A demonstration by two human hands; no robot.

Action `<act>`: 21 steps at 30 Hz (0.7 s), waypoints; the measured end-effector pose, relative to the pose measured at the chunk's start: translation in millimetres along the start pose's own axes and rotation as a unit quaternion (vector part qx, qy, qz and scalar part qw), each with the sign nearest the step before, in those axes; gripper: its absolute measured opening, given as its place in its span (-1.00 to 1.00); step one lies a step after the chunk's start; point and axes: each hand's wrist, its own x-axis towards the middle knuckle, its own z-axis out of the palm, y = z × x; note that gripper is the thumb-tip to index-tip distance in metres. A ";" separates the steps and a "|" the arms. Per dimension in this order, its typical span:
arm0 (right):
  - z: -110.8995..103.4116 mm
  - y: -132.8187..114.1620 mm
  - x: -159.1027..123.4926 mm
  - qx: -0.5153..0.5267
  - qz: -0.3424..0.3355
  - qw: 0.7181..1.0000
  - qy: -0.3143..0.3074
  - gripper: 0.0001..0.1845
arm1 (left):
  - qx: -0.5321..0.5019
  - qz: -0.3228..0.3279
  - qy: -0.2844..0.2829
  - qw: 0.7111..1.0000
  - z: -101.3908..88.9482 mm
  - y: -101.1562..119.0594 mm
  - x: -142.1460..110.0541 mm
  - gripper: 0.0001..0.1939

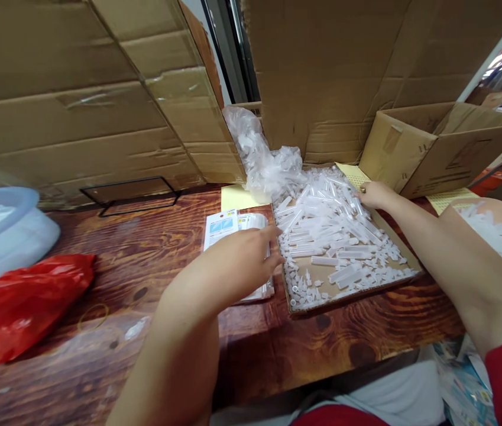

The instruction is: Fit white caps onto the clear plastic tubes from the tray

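A shallow cardboard tray (pixel 317 309) lies on the table, filled with clear plastic tubes (pixel 321 234) and small white plastic tips (pixel 304 293). At the tray's left edge is my left hand (pixel 255 251), its fingers apart and their tips against the rim. My right hand (pixel 371 194) is curled at the far right edge of the tray, its fingers closed on the rim and partly hidden. Under and beside my left wrist sits a stack of printed packets (pixel 222 225). A crumpled clear plastic bag (pixel 272 168) spills onto the tray's back left corner.
An open cardboard box (pixel 404 148) stands at the back right, with a tan container of white pieces (pixel 499 228) nearer me. Cardboard panels (pixel 321 77) wall the back. Left are a black wire stand (pixel 135 204), a red plastic bag (pixel 33 302) and a bluish tub (pixel 6 219).
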 end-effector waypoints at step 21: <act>-50.3 -54.3 -137.6 0.684 -0.168 0.694 0.148 -0.71 | -0.778 -0.012 -0.081 0.623 45.0 2.2 75.5 -0.08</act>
